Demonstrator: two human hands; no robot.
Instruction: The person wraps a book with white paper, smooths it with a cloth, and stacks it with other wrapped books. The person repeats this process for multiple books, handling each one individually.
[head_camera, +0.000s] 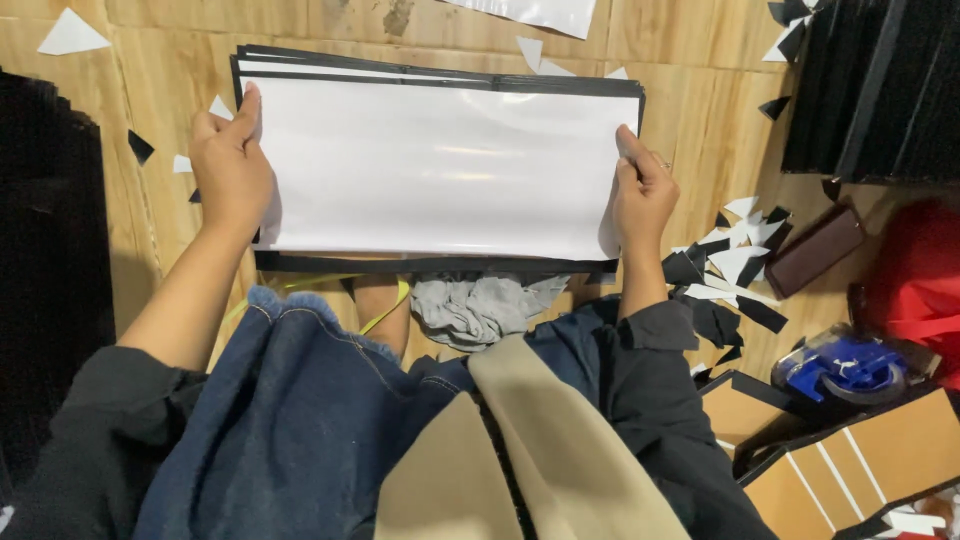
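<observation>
Nearest the camera, a lap in dark denim (300, 420) and a tan strip of cloth (520, 450) fill the lower frame, with a crumpled grey rag (478, 305) lying just beyond the knees. To the right sit folded brown card pieces with black edging (850, 450), a blue tape dispenser (845, 368) and a heap of black and white offcuts (728, 270).

Next out, the left hand (232, 165) closes on the left edge of the glossy white sheet (440, 170), thumb on top and fingers tucked beneath. The right hand (642, 195) pinches the right edge the same way. Both grips are light, at mid-height of the sheet.

The sheet lies over a stack of black-bordered boards (440, 75) on the brown floor (690, 110). A black margin shows along the near and far edges (the near strip looks a touch wider), so keeping the sheet taut and square, and evening those margins before pressing down, looks the thing to attend to. Glare suggests a slight bow in the middle; smoothing outward from the centre would probably avoid a crease.

Farthest off stand upright black panels (880, 90).
</observation>
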